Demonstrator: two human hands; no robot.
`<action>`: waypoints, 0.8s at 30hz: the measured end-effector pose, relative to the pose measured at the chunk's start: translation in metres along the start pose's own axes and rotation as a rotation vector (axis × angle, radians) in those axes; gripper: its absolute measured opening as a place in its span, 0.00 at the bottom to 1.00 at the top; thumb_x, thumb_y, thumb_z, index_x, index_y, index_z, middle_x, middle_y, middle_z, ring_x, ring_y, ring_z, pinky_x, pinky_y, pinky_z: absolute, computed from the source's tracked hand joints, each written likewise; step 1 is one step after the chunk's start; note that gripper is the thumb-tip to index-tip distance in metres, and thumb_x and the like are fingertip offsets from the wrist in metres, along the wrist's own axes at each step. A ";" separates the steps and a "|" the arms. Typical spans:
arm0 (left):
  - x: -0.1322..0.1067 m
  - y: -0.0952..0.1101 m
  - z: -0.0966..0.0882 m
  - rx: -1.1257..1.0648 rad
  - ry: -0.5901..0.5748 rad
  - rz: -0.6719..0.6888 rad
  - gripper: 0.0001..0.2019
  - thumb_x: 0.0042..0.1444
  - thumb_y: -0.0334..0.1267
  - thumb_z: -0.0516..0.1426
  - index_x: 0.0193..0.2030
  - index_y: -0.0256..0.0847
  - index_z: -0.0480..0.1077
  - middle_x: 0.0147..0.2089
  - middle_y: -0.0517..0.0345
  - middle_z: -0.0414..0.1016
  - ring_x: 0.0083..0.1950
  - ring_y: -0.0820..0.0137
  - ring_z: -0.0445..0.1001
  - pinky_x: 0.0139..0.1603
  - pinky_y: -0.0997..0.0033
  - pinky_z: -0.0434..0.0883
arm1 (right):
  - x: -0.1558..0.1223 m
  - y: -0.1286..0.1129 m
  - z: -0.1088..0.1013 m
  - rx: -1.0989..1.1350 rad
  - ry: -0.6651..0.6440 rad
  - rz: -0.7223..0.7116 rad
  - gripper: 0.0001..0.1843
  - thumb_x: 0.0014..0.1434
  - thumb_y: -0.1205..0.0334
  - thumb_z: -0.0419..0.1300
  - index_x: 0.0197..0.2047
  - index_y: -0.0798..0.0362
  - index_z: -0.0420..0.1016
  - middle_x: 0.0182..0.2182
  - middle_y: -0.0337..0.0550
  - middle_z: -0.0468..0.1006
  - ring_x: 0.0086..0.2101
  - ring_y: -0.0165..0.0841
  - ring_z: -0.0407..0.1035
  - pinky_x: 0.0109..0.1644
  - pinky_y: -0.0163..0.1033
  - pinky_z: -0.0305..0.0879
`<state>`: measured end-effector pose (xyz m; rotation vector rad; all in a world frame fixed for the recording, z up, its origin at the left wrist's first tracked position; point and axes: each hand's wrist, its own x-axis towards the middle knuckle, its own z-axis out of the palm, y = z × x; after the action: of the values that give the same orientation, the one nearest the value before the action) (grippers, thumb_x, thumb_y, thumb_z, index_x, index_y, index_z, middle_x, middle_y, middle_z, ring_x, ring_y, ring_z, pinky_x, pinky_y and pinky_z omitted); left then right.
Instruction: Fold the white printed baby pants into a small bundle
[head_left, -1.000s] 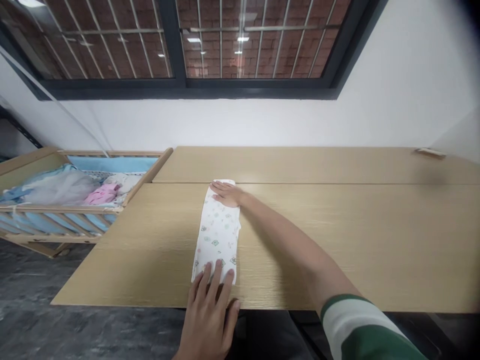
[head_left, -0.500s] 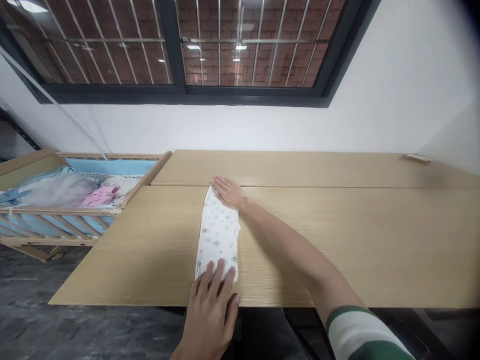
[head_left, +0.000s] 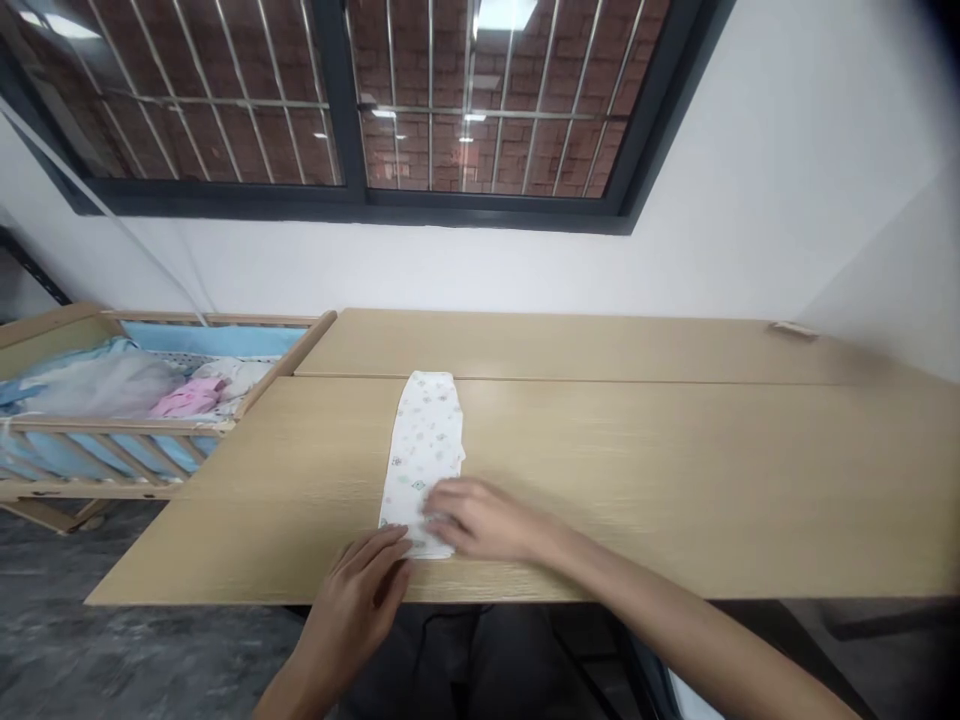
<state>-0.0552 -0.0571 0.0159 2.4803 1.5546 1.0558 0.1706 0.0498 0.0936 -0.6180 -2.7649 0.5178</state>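
A folded white cloth (head_left: pixel 424 430) with a small coloured print lies flat on the light wooden table (head_left: pixel 637 470), long side running away from me. My left hand (head_left: pixel 360 585) is at its near left corner. The fingertips rest on the cloth, with the fingers bent and the thumb apart below them. Over the near right part of the cloth is my right hand (head_left: pixel 476 518), its fingers curled and smeared by motion. Whether they pinch the fabric cannot be made out.
To the left stands a wooden crib (head_left: pixel 165 428) with blue lining, holding a pale bundle and a pink cloth (head_left: pixel 189 397). A small flat object (head_left: pixel 793 331) lies at the table's far right. Behind the table is a white wall below a barred window (head_left: pixel 480 210).
My right hand has come from the cloth's far end to its near right part. My left hand has shifted left to the near left corner, with its fingers more bent.
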 end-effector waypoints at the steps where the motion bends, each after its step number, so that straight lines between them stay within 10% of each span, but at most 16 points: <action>1: -0.003 -0.003 -0.003 -0.010 -0.015 0.023 0.12 0.69 0.36 0.53 0.55 0.45 0.73 0.57 0.53 0.78 0.59 0.62 0.76 0.58 0.58 0.77 | -0.014 -0.011 0.004 -0.009 -0.002 -0.015 0.16 0.71 0.58 0.53 0.53 0.53 0.77 0.46 0.50 0.81 0.47 0.38 0.75 0.55 0.44 0.71; 6: -0.015 -0.007 -0.017 -0.005 -0.103 0.147 0.20 0.68 0.37 0.55 0.66 0.46 0.66 0.62 0.52 0.74 0.65 0.63 0.71 0.63 0.62 0.73 | -0.063 -0.038 0.026 -0.068 0.108 0.004 0.26 0.66 0.59 0.60 0.66 0.53 0.68 0.62 0.52 0.72 0.62 0.40 0.66 0.68 0.47 0.62; 14: -0.029 0.007 -0.024 -0.049 -0.125 0.315 0.22 0.68 0.25 0.50 0.66 0.45 0.66 0.58 0.52 0.78 0.58 0.67 0.76 0.59 0.67 0.75 | -0.093 -0.051 0.052 -0.076 0.293 -0.028 0.26 0.66 0.73 0.54 0.65 0.48 0.67 0.55 0.49 0.79 0.56 0.40 0.73 0.59 0.50 0.72; 24: -0.019 0.026 -0.049 -0.262 0.031 0.171 0.18 0.64 0.30 0.58 0.59 0.49 0.72 0.52 0.56 0.80 0.50 0.66 0.81 0.53 0.70 0.79 | -0.095 -0.085 0.000 0.080 0.327 0.045 0.24 0.66 0.69 0.55 0.63 0.42 0.67 0.44 0.44 0.82 0.44 0.37 0.78 0.50 0.45 0.76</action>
<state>-0.0670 -0.1005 0.0531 2.4567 1.1400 1.2355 0.2234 -0.0647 0.1110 -0.6806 -2.4165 0.4861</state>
